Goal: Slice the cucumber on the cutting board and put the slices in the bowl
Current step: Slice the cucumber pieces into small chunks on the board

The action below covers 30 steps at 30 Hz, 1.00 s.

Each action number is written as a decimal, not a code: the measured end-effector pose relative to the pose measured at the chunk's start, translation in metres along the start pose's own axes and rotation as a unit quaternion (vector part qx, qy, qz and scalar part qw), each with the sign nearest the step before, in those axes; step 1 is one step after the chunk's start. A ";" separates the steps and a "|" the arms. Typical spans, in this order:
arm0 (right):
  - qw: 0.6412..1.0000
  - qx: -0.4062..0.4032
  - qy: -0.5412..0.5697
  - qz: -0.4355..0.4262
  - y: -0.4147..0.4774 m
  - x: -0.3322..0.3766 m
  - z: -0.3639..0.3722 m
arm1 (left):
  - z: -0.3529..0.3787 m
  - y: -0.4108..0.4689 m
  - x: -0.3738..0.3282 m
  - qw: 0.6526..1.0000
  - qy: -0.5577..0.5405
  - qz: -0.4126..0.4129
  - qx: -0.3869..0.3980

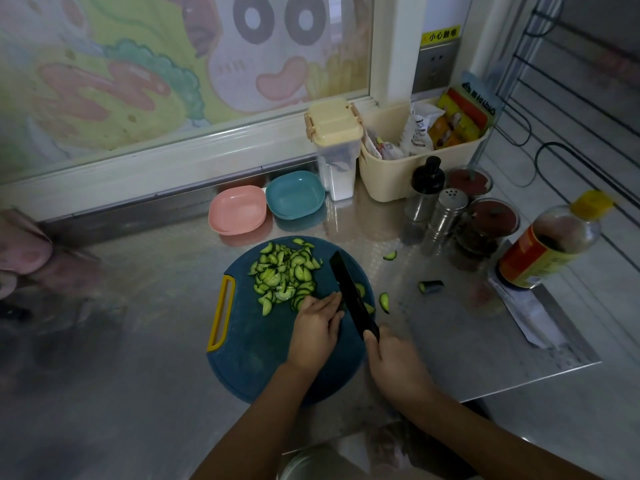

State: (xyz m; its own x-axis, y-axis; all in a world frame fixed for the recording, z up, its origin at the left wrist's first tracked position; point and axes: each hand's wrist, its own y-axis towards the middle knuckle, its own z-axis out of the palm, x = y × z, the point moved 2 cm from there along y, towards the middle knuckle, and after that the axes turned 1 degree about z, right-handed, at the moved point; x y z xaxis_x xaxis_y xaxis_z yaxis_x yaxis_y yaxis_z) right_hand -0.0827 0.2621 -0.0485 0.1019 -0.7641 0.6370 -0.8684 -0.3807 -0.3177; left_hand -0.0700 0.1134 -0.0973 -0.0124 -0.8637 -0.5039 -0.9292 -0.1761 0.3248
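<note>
A round dark-blue plastic cutting board (249,341) with a yellow handle slot on its left edge lies at the middle of the stainless-steel counter (138,341). A heap of green half-moon cucumber slices (284,271) covers the far part of the board. The right hand (391,362), at the board's near right edge, has its fingers wrapped round the handle of a black kitchen knife (349,292); the blade runs across the right part of the board towards its far edge. The left hand (315,330) rests on the board just left of the blade, fingers bent with the tips against the blade's side; whether it holds a piece beneath them cannot be determined. A few slices lie on the board right of the blade. One loose slice (383,301) lies on the counter just off the board's right edge, another (390,255) farther back, and a dark cucumber end piece (431,286) lies farther right. A pink plastic bowl (237,211) and a teal plastic bowl (294,195) sit side by side at the counter's far edge, beyond the board; no slices are seen in either. A brown sauce bottle with a yellow cap (547,244) stands near the right edge.
</note>
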 end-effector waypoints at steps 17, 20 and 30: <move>0.989 -0.052 -0.131 -0.039 0.012 -0.007 0.026 | 0.004 -0.001 0.001 1.000 0.018 0.015 0.002; 0.987 -0.060 -0.138 -0.048 0.016 -0.007 0.029 | 0.004 -0.002 0.003 1.000 0.011 0.010 0.005; 0.999 -0.012 -0.039 0.005 0.008 -0.003 0.010 | 0.001 -0.002 0.002 1.000 -0.004 -0.015 -0.014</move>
State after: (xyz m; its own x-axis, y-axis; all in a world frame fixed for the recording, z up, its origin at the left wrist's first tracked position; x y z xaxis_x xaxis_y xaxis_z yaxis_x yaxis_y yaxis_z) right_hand -0.0846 0.2560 -0.0597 0.1295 -0.8060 0.5776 -0.8805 -0.3613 -0.3068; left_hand -0.0683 0.1129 -0.0995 0.0121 -0.8540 -0.5201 -0.9183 -0.2153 0.3322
